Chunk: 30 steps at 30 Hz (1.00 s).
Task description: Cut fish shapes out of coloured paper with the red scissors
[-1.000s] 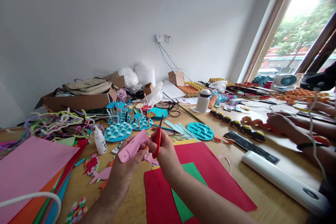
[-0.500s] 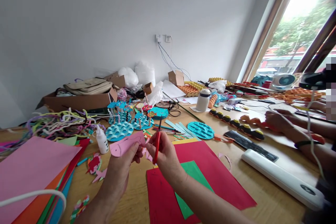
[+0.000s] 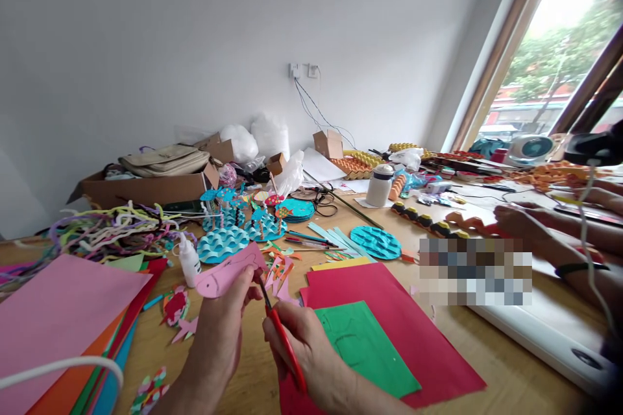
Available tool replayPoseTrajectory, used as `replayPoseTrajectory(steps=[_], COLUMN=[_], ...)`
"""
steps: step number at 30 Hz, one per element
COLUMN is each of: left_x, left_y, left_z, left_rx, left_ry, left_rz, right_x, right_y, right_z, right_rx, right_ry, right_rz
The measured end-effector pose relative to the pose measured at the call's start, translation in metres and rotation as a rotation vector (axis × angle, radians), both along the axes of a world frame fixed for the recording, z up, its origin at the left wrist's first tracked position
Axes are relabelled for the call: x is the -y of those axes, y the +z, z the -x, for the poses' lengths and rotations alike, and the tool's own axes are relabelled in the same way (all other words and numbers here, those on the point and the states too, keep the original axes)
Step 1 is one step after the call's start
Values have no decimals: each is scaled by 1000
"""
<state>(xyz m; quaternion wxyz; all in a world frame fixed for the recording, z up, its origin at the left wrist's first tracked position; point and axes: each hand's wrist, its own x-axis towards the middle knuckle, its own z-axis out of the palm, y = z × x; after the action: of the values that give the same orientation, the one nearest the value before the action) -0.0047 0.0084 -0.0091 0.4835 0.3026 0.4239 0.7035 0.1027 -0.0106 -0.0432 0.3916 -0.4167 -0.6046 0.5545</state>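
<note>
A pink paper piece point(image 3: 221, 277) with a fish outline drawn on it is pinched in my left hand point(image 3: 226, 321), thumb on top. My right hand point(image 3: 304, 343) grips red-handled scissors point(image 3: 283, 340), whose blades point up and left and reach the paper's right end by my left fingers. Pink and orange paper scraps point(image 3: 281, 272) lie just beyond the scissors. Under my right forearm are a green sheet point(image 3: 363, 350) with pencil lines and a larger red sheet point(image 3: 409, 318).
A white glue bottle point(image 3: 187, 260) stands left of the paper, near blue wavy discs point(image 3: 222, 245). Coloured sheets point(image 3: 63, 318) are stacked at left beside a white curved tube point(image 3: 104, 361). A white cup point(image 3: 378, 187) stands farther back. Another person's hands point(image 3: 523, 224) are at right.
My right hand has turned the scissors from upright to tilted left and brought the blades to the paper. It has moved lower, and the green sheet now shows more.
</note>
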Motion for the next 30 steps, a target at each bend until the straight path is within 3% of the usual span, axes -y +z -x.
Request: replayPoseTrajectory(steps=[12,19,26,30], left_x=[13,12,-2,0], left_y=[1,2,-6,-13], left_z=[-14,-15,-3,-5], left_rx=[119,172,57,-67], left_ry=[-28,-37,113,72], left_rz=[97,96,6,-18], right_x=[4,7,5,-9], right_y=[3,-2,7,22], right_z=[-1,1,-12,-16], right_rx=[-89,-88,-75,-153], right_ry=[-84,-61,-187,-308], right_rz=[17,-25,-354,-379])
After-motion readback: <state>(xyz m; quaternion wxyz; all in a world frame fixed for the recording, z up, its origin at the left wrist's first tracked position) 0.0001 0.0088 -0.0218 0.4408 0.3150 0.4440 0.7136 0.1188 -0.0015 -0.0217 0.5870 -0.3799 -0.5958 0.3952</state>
